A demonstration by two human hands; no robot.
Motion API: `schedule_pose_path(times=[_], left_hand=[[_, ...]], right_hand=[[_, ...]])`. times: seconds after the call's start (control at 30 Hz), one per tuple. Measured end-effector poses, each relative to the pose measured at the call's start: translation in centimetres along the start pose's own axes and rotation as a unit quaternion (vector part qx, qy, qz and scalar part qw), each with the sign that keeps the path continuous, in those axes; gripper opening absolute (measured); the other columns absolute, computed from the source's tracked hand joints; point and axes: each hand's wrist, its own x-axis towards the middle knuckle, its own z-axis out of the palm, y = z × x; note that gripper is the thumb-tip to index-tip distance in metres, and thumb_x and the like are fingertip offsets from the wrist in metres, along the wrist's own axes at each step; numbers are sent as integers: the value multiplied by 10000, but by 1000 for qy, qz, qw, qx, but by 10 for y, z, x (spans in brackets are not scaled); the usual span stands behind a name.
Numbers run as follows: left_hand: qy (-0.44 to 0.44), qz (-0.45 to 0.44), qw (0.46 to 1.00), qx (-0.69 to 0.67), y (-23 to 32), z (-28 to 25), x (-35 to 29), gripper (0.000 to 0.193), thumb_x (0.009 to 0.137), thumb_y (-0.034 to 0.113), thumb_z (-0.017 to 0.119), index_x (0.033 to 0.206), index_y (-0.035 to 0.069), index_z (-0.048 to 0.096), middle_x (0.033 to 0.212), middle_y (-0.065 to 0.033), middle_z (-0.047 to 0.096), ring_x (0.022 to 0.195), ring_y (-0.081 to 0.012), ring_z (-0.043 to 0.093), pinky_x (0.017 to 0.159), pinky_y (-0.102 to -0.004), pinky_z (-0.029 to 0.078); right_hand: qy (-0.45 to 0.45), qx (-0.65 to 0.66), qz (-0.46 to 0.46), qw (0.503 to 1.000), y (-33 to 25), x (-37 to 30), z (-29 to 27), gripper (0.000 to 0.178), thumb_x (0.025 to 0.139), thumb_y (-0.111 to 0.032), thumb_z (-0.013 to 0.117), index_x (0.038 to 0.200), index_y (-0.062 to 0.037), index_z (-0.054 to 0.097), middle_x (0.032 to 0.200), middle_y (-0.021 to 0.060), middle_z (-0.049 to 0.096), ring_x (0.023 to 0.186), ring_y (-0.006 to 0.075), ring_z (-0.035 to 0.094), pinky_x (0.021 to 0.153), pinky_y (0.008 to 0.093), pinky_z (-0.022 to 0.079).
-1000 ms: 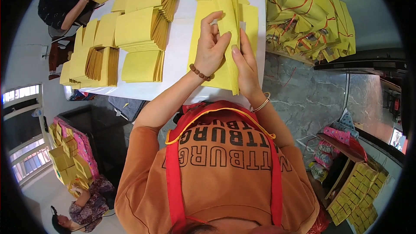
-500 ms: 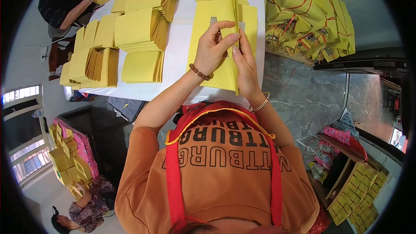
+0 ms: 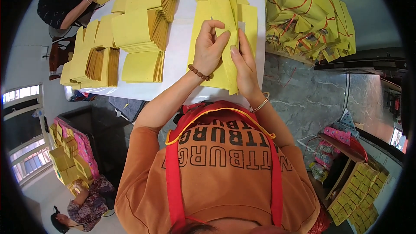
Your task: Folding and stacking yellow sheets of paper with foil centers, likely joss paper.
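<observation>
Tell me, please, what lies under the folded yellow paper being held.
Flat yellow paper shows to either side of the folded paper, with a grey patch at right, on the white table. Whatever is directly beneath the fold is covered.

The orange-brown top (image 3: 229, 190) bore dark lettering (image 3: 213, 135); over it lay a red, yellow-piped apron (image 3: 221, 105) with straps (image 3: 175, 182). A brown beaded bracelet (image 3: 199, 72) ringed the left wrist (image 3: 192, 79), a pale bangle (image 3: 262, 102) the right.

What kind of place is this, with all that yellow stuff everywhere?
Probably a small paper workshop. The right hand holds a yellow sheet, rows of yellow stacks stand on the white table, and tied bundles are piled to the right of it.
</observation>
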Motion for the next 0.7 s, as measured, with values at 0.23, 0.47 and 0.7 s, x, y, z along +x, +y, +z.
schedule_pose_path(times=[0.23, 0.47, 0.7], left_hand=[[-5, -17, 1000, -3, 10, 3, 0, 290, 845, 118, 617, 1106, 8, 555, 774, 15, 497, 641, -48, 399, 553, -178, 346], [-33, 0, 999, 11, -7, -4, 2, 327, 822, 179, 671, 1103, 33, 590, 629, 85, 422, 541, -5, 316, 466, -179, 255], [-38, -16, 999, -18, -8, -5, 2, 322, 833, 185, 663, 1104, 30, 583, 642, 78, 428, 551, -5, 324, 467, -179, 262]], right_hand=[[-6, -44, -27, 999, 7, 1, -1, 614, 934, -200, 442, 1401, 70, 147, 1449, 187, 226, 1343, 227, 222, 1082, 305, 183], [-4, -40, -23, 999, 6, 1, -1, 616, 934, -203, 439, 1402, 68, 144, 1454, 182, 219, 1347, 228, 216, 1083, 302, 180], [4, -28, -3, 1000, 0, 0, 1, 595, 946, -205, 414, 1408, 55, 144, 1453, 170, 226, 1343, 215, 220, 1080, 299, 190]])
